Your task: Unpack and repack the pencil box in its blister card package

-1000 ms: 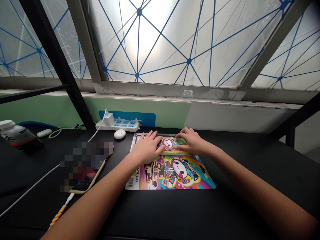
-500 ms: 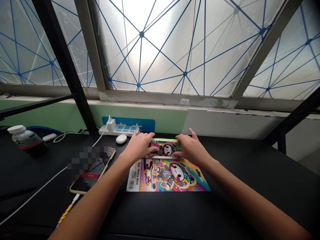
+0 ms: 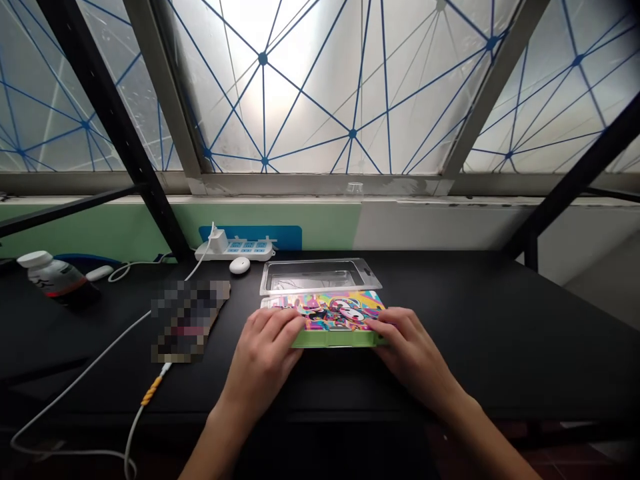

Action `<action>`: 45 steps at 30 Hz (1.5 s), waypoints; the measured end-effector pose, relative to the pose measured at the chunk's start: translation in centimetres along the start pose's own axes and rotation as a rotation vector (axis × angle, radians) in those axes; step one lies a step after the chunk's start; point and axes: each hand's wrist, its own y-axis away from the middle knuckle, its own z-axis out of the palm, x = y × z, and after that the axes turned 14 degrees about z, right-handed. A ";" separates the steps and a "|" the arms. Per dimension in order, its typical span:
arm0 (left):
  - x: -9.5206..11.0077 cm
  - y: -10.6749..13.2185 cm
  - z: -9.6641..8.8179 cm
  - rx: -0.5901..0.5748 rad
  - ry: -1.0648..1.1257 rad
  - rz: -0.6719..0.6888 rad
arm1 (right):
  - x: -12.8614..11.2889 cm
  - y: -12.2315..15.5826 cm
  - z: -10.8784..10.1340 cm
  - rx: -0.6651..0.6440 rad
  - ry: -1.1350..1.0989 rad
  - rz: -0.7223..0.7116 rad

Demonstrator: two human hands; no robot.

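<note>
A pencil box (image 3: 335, 339) with a light green side and a colourful cartoon top lies flat near the middle of the black desk. My left hand (image 3: 270, 337) grips its left end, fingers on top and the thumb hidden below. At the right end my right hand (image 3: 407, 340) grips it the same way, fingers curled over the corner. Just behind it rests a clear plastic package shell (image 3: 315, 277), open side up. A pale strip of the printed backing card (image 3: 270, 302) shows at the box's far left corner; the rest of it is hard to tell from the box top.
On the left are a phone (image 3: 193, 323), blurred out, with a white charging cable, and a bottle (image 3: 55, 277). A power strip (image 3: 243, 250) and a white earbud case (image 3: 240, 265) stand by the wall. Black metal posts rise at both sides.
The pencil box has come toward me, from upright at the back to lying flat in both hands. The clear shell now shows behind it. The view has shifted slightly.
</note>
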 end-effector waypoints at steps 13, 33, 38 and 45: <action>-1.0 2.4 0.8 -0.247 0.323 -0.536 | 1.4 0.5 -0.4 -0.405 -0.351 0.519; -0.7 2.6 1.1 -0.145 0.388 -0.696 | 2.1 1.4 -1.1 -0.371 -0.629 0.897; -1.2 2.4 1.3 -0.127 0.376 -0.788 | 1.8 1.9 -1.0 -0.501 -0.488 0.866; -2.7 3.6 2.1 -0.122 0.308 -0.624 | 2.7 1.0 0.2 -0.409 -0.390 0.671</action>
